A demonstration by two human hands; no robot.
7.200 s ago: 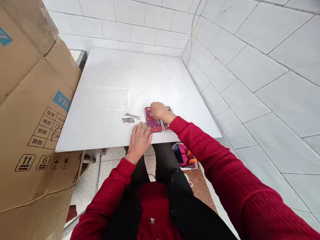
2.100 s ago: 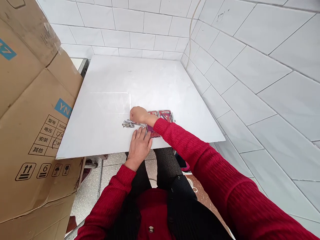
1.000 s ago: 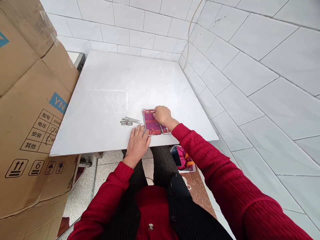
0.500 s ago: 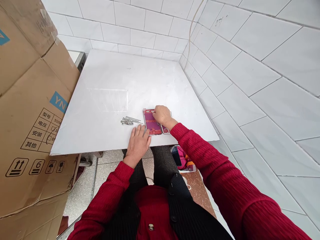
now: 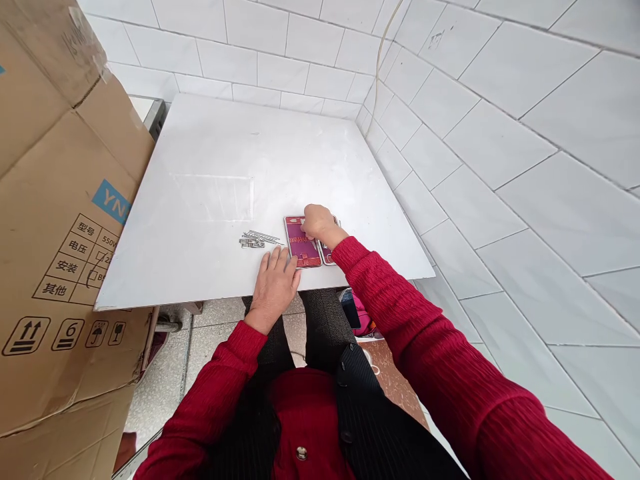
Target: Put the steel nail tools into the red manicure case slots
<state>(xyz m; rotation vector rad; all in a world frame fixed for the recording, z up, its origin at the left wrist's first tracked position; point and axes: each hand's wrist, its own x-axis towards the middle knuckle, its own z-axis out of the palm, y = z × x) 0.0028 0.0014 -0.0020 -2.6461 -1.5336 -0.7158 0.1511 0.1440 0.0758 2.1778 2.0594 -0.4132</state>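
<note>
A manicure case (image 5: pixel 303 248) lies open on the white table, with a purple lining and a row of red elastic loops across its left half. My right hand (image 5: pixel 320 222) is over the case with its fingers curled down in a pinch; whatever they hold is hidden. It covers much of the right half, where some metal pieces show. My left hand (image 5: pixel 274 283) rests flat at the table's front edge, fingers spread, its thumb by the case's lower left corner. Left of the case lies a small heap of metal manicure tools (image 5: pixel 257 239), too small to tell apart.
The white table (image 5: pixel 200 143) meets tiled walls at the back and right. Tall cardboard boxes (image 5: pixel 55 200) stand along its left side. Below the front edge, a pink bag (image 5: pixel 364 320) and a dark phone-like object (image 5: pixel 350 309) sit beside my right leg.
My right hand has shifted slightly up and left over the case, its fingers still curled. My left hand stays flat beside the case. The whole view has moved a little.
</note>
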